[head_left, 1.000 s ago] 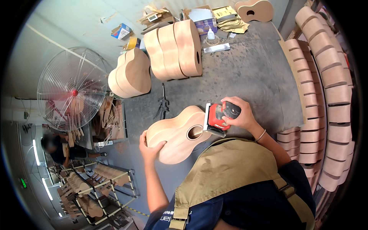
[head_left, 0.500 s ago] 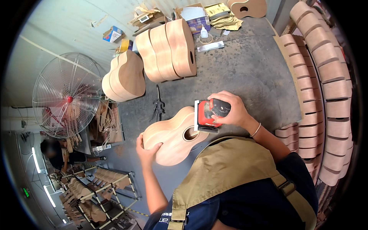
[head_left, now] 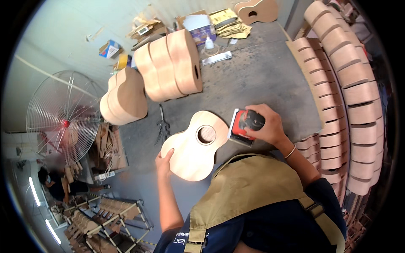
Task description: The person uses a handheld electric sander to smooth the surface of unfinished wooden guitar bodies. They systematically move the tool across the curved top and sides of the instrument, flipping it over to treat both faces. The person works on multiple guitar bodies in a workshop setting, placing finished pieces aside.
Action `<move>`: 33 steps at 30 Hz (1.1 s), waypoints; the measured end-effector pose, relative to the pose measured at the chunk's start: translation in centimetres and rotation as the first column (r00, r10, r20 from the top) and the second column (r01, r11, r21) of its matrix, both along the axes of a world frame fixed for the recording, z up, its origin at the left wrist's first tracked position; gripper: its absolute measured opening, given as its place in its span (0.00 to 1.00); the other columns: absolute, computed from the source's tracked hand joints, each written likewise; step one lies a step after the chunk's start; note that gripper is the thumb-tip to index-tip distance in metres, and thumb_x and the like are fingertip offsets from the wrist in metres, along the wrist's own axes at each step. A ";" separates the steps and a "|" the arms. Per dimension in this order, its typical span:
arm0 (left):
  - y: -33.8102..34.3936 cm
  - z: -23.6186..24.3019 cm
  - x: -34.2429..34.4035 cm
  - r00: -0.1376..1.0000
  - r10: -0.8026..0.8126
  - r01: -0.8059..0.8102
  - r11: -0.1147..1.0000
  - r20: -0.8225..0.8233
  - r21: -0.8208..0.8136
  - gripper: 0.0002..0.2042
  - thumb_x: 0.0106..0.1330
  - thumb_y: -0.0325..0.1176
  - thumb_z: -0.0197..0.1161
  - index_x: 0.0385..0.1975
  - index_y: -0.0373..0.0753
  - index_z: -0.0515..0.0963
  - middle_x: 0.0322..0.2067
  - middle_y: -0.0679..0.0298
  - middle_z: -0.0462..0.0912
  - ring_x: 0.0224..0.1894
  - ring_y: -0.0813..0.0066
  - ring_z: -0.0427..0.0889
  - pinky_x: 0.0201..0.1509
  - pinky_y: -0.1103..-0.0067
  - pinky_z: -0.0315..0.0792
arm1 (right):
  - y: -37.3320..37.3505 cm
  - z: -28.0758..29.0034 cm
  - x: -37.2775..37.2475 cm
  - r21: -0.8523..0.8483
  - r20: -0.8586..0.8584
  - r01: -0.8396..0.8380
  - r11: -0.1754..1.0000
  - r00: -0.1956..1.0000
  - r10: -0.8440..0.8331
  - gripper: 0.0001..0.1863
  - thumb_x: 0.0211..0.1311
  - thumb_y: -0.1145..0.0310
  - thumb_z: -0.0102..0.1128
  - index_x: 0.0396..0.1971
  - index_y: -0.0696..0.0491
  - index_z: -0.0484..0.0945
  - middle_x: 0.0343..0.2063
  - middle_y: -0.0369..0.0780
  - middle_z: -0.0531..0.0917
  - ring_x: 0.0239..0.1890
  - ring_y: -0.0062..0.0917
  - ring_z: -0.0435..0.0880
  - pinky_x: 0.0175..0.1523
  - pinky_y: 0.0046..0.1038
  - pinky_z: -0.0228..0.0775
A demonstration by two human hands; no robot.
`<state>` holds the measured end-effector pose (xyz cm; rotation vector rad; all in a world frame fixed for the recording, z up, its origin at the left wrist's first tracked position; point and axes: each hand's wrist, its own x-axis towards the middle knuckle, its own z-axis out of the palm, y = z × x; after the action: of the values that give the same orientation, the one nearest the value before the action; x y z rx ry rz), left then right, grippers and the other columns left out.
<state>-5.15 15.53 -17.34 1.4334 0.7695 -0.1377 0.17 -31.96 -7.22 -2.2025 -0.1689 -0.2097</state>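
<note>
A small pale-wood guitar body [head_left: 190,154] with a round soundhole lies with its top face toward me at the near edge of the dark workbench [head_left: 270,80]. My left hand [head_left: 164,162] grips its wide lower end, thumb over the top and the other fingers hidden beneath. To its right, a red and black power sander [head_left: 244,126] with a flat square pad is in my right hand [head_left: 270,126], fingers wrapped over its black head. The sander's pad edge is right beside the body's rim; whether they touch I cannot tell.
Stacked guitar bodies [head_left: 168,65] stand at the back left, near a black air blow gun [head_left: 162,124]. Behind are a white glue bottle [head_left: 209,42] and yellow papers [head_left: 230,23]. Rows of bodies [head_left: 358,101] line the right. A large fan [head_left: 66,123] and a seated person [head_left: 55,185] are left.
The guitar body has turned from tilted, side showing, to face-up. The sander has come off its narrow end and moved right. The whole view has shifted slightly.
</note>
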 end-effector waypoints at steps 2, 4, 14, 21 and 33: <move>-3.9 -1.4 2.5 0.999 -0.017 0.010 0.989 -0.049 -0.149 0.25 0.64 0.32 0.85 0.55 0.25 0.82 0.50 0.48 0.91 0.47 0.59 0.93 0.54 0.65 0.89 | -2.3 0.3 1.2 0.002 0.026 0.101 0.995 0.995 -0.101 0.33 0.46 0.66 0.86 0.57 0.47 0.87 0.47 0.41 0.89 0.49 0.38 0.91 0.56 0.36 0.84; -8.1 -3.3 4.5 0.989 -0.128 0.103 0.954 -0.070 -0.282 0.23 0.64 0.32 0.85 0.53 0.26 0.83 0.49 0.49 0.92 0.47 0.61 0.94 0.53 0.66 0.89 | -4.2 0.5 2.9 -0.041 0.055 0.204 0.978 0.978 -0.202 0.33 0.46 0.66 0.85 0.57 0.47 0.87 0.47 0.41 0.89 0.49 0.38 0.91 0.55 0.37 0.84; -23.0 -4.7 4.4 0.905 -0.370 0.290 0.898 -0.209 -0.331 0.22 0.60 0.41 0.89 0.47 0.35 0.87 0.40 0.65 0.92 0.36 0.81 0.89 0.35 0.86 0.80 | -2.7 -0.8 11.4 -0.392 -0.043 -0.105 0.914 0.994 0.096 0.35 0.53 0.61 0.82 0.65 0.38 0.82 0.51 0.45 0.81 0.57 0.44 0.86 0.56 0.44 0.84; -22.8 -6.1 4.4 0.915 -0.358 0.296 0.909 -0.188 -0.292 0.29 0.63 0.44 0.86 0.57 0.31 0.85 0.47 0.57 0.92 0.42 0.69 0.91 0.47 0.72 0.83 | -2.7 -3.0 16.6 -0.464 0.088 0.060 0.884 0.996 -0.022 0.33 0.56 0.57 0.82 0.64 0.38 0.81 0.54 0.45 0.79 0.61 0.44 0.82 0.55 0.48 0.84; -22.6 -6.8 3.8 0.933 -0.312 0.237 0.908 -0.179 -0.346 0.25 0.64 0.40 0.87 0.55 0.33 0.85 0.49 0.59 0.93 0.48 0.70 0.92 0.55 0.73 0.84 | -6.4 -2.0 13.7 -0.363 -0.039 -0.052 0.930 0.998 0.040 0.33 0.53 0.59 0.83 0.61 0.35 0.83 0.50 0.44 0.80 0.55 0.45 0.86 0.55 0.46 0.83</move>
<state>-1.37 -7.08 -24.11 1.2190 0.6899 -0.6322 13.86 -38.35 -9.25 -2.5664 -0.2596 -0.1248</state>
